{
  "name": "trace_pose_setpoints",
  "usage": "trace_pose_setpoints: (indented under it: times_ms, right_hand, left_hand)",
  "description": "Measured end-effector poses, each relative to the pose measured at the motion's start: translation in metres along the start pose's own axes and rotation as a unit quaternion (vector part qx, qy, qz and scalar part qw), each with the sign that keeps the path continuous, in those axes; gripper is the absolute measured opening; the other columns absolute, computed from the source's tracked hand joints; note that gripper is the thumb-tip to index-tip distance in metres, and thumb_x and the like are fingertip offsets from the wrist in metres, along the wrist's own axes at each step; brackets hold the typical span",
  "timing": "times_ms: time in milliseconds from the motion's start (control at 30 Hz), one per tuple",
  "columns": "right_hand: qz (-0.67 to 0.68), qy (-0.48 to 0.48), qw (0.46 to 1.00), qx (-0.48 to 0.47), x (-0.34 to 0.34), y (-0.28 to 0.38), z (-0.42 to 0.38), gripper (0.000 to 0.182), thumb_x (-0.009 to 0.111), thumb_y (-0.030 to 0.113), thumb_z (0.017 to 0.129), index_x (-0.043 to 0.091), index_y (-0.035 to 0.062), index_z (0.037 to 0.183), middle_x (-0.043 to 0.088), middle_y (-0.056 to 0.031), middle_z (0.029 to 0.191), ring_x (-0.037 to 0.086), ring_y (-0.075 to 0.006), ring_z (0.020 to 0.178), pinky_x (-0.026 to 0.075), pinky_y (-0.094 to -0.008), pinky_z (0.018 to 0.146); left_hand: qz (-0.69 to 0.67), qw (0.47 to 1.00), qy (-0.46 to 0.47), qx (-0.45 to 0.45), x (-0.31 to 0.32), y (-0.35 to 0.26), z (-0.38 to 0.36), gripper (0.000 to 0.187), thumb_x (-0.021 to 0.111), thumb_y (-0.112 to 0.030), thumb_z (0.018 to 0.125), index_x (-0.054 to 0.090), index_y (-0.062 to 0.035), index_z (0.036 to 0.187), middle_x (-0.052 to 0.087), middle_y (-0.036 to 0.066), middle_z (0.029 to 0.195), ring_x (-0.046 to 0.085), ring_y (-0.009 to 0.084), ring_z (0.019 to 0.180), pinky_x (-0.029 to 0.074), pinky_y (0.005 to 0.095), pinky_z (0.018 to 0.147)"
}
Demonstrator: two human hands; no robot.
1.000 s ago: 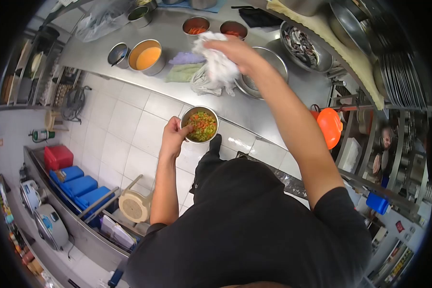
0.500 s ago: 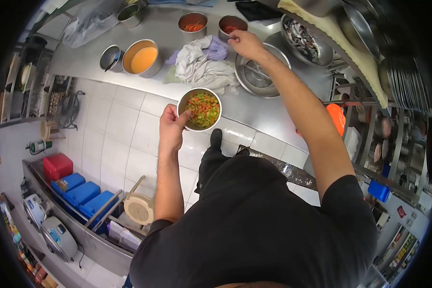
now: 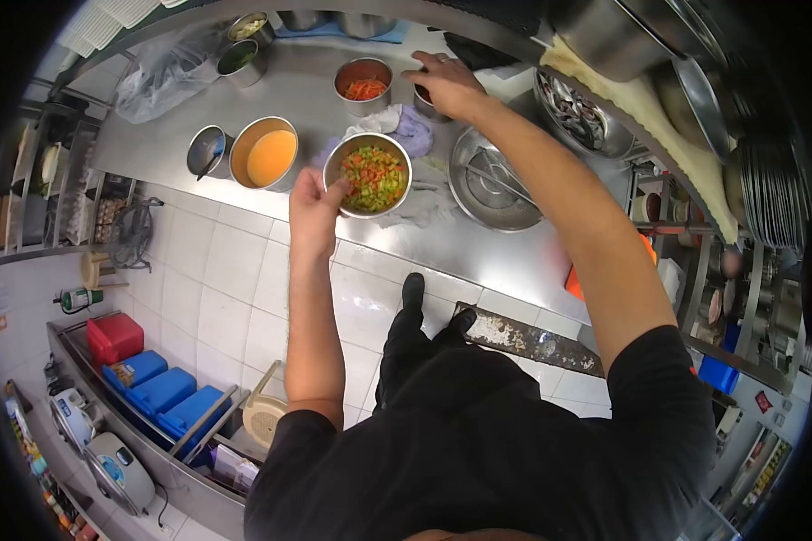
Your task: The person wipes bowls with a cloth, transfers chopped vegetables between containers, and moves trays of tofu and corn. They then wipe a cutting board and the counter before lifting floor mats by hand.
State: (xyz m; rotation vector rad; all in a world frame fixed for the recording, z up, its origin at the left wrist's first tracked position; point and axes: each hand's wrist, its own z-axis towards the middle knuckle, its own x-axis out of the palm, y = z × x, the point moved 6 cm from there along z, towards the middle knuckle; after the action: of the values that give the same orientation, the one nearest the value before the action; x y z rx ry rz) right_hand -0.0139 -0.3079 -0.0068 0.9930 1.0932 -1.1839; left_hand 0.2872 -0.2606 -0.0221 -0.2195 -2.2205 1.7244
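Observation:
My left hand [image 3: 318,206] grips the rim of a steel bowl of diced green and red vegetables [image 3: 374,178], thumb inside the edge. The bowl is held up in front of a crumpled cloth [image 3: 412,132]. My right hand [image 3: 445,83] reaches over a small steel container [image 3: 427,105] at the back of the counter; its fingers are bent over the rim, and what they hold, if anything, is hidden. Just left of that stands a container of orange shreds [image 3: 364,88].
A pot of orange liquid [image 3: 269,155] and a small pot with a dark handle [image 3: 209,151] stand on the steel counter [image 3: 162,140]. Right of the cloth lies a round strainer [image 3: 493,180]. A bowl of utensils [image 3: 579,113] sits beneath a shelf.
The view has shifted. The bowl in my left hand has moved toward the counter and now covers much of the cloth. My right hand has shifted over the small container, hiding its contents.

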Motion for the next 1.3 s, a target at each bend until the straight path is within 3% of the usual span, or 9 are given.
trace_pose_setpoints:
  times_ms: [167, 267, 367, 500, 700, 767, 1067, 1200, 1300]
  right_hand:
    - [-0.042, 0.102, 0.989, -0.101, 0.044, -0.005, 0.051, 0.055, 0.057, 0.005, 0.088, 0.062, 0.0305, 0.136, 0.045, -0.0084, 0.155, 0.048, -0.0339, 0.137, 0.038, -0.0422, 0.114]
    - [0.012, 0.23, 0.973, 0.015, 0.067, -0.021, 0.064, 0.038, 0.056, 0.028, 0.096, 0.066, 0.0293, 0.133, 0.063, -0.0126, 0.135, 0.06, -0.0337, 0.125, 0.045, -0.045, 0.11]
    - [0.057, 0.178, 0.982, 0.017, 0.06, -0.033, 0.063, 0.029, 0.061, 0.021, 0.088, 0.075, 0.0195, 0.114, 0.074, -0.0141, 0.108, 0.069, -0.0352, 0.106, 0.054, -0.0463, 0.092]
    - [0.074, 0.149, 0.986, -0.009, 0.046, -0.047, 0.051, 0.026, 0.065, 0.021, 0.084, 0.076, 0.015, 0.107, 0.074, -0.0149, 0.107, 0.069, -0.0357, 0.105, 0.054, -0.0472, 0.09]
    - [0.172, 0.011, 0.978, 0.118, -0.007, -0.046, 0.013, 0.028, 0.063, 0.016, 0.083, 0.075, 0.0142, 0.108, 0.072, -0.0154, 0.112, 0.068, -0.0336, 0.109, 0.054, -0.0459, 0.092]
    - [0.179, 0.078, 0.973, 0.124, -0.064, -0.016, -0.025, 0.028, 0.067, 0.018, 0.081, 0.075, 0.0138, 0.107, 0.073, -0.014, 0.11, 0.069, -0.0351, 0.105, 0.055, -0.046, 0.088]
    - [0.226, -0.023, 0.974, -0.007, -0.175, 0.064, -0.198, 0.02, 0.074, 0.019, 0.079, 0.075, 0.0134, 0.098, 0.072, -0.016, 0.086, 0.069, -0.0391, 0.086, 0.053, -0.0509, 0.075]
    - [0.269, -0.056, 0.962, -0.01, -0.251, 0.066, -0.352, 0.017, 0.071, 0.016, 0.081, 0.07, 0.0097, 0.097, 0.07, -0.0161, 0.082, 0.068, -0.039, 0.082, 0.051, -0.0517, 0.069]
    - [0.292, -0.042, 0.952, 0.085, -0.295, 0.053, -0.501, 0.016, 0.07, 0.015, 0.081, 0.07, 0.0084, 0.095, 0.07, -0.0171, 0.084, 0.067, -0.0393, 0.081, 0.051, -0.0497, 0.072]
  left_hand:
    - [0.01, 0.998, -0.034, -0.05, -0.028, 0.027, -0.033, 0.02, 0.069, -0.001, 0.091, 0.051, -0.0074, 0.089, 0.055, -0.002, 0.08, 0.053, 0.0059, 0.072, 0.045, 0.023, 0.063]
    - [-0.007, 0.994, -0.072, -0.077, -0.034, 0.032, -0.069, 0.019, 0.069, 0.0, 0.092, 0.051, -0.0069, 0.09, 0.057, -0.001, 0.082, 0.049, 0.0058, 0.069, 0.042, 0.0236, 0.062]
    - [-0.059, 0.991, -0.08, -0.094, -0.071, 0.07, -0.093, 0.025, 0.068, 0.001, 0.092, 0.047, -0.0109, 0.086, 0.057, -0.001, 0.079, 0.049, 0.0057, 0.066, 0.041, 0.0227, 0.059]
    - [-0.039, 0.989, -0.097, -0.108, -0.091, 0.071, -0.115, 0.029, 0.066, 0.002, 0.093, 0.043, -0.014, 0.086, 0.056, -0.002, 0.076, 0.049, 0.0056, 0.062, 0.038, 0.0217, 0.054]
    - [0.011, 0.994, -0.084, -0.064, -0.104, 0.042, -0.114, 0.02, 0.054, 0.004, 0.088, 0.05, -0.0047, 0.106, 0.063, 0.012, 0.108, 0.063, 0.0199, 0.099, 0.054, 0.0344, 0.085]
    - [-0.024, 0.998, -0.037, -0.039, -0.119, 0.042, -0.108, 0.021, 0.05, 0.005, 0.086, 0.05, -0.0053, 0.104, 0.063, 0.011, 0.107, 0.064, 0.0197, 0.097, 0.054, 0.0341, 0.085]
    - [-0.011, 0.996, -0.037, 0.083, -0.078, -0.027, -0.139, 0.021, 0.054, 0.002, 0.086, 0.052, -0.0071, 0.104, 0.061, 0.007, 0.108, 0.059, 0.0186, 0.1, 0.05, 0.0335, 0.086]
    - [-0.014, 0.995, 0.013, 0.098, -0.01, -0.051, -0.193, 0.022, 0.058, 0.002, 0.088, 0.051, -0.0082, 0.106, 0.062, 0.006, 0.111, 0.06, 0.0183, 0.102, 0.05, 0.033, 0.087]
    - [-0.02, 0.993, 0.073, 0.091, 0.052, -0.049, -0.232, 0.023, 0.059, 0.003, 0.088, 0.051, -0.0085, 0.107, 0.063, 0.007, 0.113, 0.061, 0.0185, 0.104, 0.051, 0.034, 0.089]
